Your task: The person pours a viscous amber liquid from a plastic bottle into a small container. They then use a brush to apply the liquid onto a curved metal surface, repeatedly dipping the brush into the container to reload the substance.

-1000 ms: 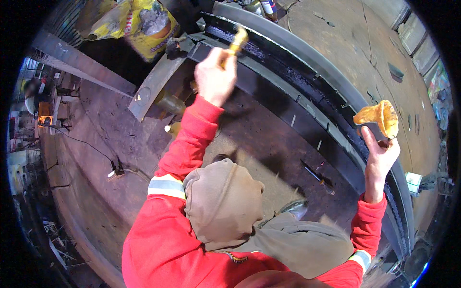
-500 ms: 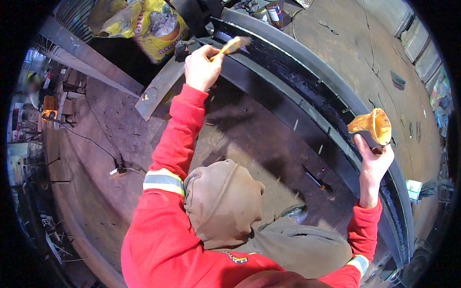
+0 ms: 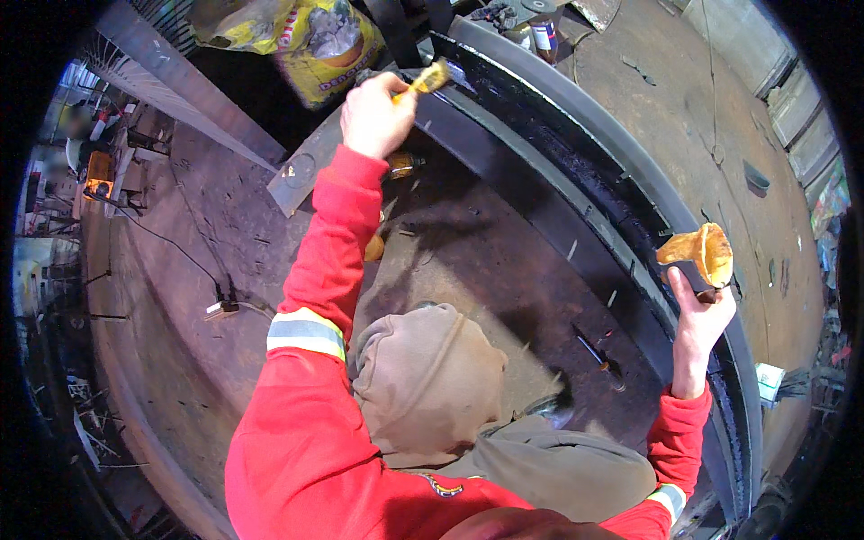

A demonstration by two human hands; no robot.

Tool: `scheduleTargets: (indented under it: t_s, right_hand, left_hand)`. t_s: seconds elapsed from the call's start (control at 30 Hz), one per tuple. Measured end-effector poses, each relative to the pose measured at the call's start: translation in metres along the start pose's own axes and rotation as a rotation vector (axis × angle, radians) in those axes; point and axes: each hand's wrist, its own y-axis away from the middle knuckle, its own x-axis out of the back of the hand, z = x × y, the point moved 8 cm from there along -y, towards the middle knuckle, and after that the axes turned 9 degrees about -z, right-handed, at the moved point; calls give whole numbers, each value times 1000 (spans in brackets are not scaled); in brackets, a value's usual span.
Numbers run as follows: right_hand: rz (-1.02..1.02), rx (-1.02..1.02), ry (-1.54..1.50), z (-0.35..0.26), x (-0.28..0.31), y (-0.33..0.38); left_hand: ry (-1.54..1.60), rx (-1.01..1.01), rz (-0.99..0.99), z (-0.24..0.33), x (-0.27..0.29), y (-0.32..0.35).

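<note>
My left hand point(image 3: 378, 119) is closed around the yellow handle of a small brush point(image 3: 430, 79). Its bristle end points to the right, over the far end of a long steel channel point(image 3: 558, 148), whose inside looks dark and shiny. Whether the bristles touch the steel, I cannot tell. On the right, my right hand point(image 3: 698, 319) grips an open cup point(image 3: 697, 252), stained orange-brown, with its mouth tilted right. It is held above the near part of the channel, and its contents are hidden.
A yellow sack point(image 3: 328, 54) stands beyond my left hand. A screwdriver point(image 3: 601, 355) lies on the floor inside the channel's bend. Under my left wrist is a small jar point(image 3: 405, 166). Cables run to a socket block point(image 3: 221, 309) at left; a dark bottle point(image 3: 544, 38) stands at the back.
The brush was blurred and reached farther right; now it sits slightly left and is sharper. The whole view has shifted a little. The cup stays in my right hand.
</note>
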Motion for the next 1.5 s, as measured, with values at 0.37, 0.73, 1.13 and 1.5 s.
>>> scheduleTargets:
  t_s: [0.37,0.73,1.13,1.5]
  right_hand:
    - [45,68,6,-6,-4,0]
    - [46,198,116,-26,-7,8]
    - [-41,344,232,-25,-25,32]
    - [-74,309,266,-18,-31,32]
  left_hand:
    - [54,-54,36,5,-8,-13]
    - [320,-348,-126,88,70,25]
    - [-202,-1463,-534,328,42,136]
    - [-147,-1390,-687,323,18,124]
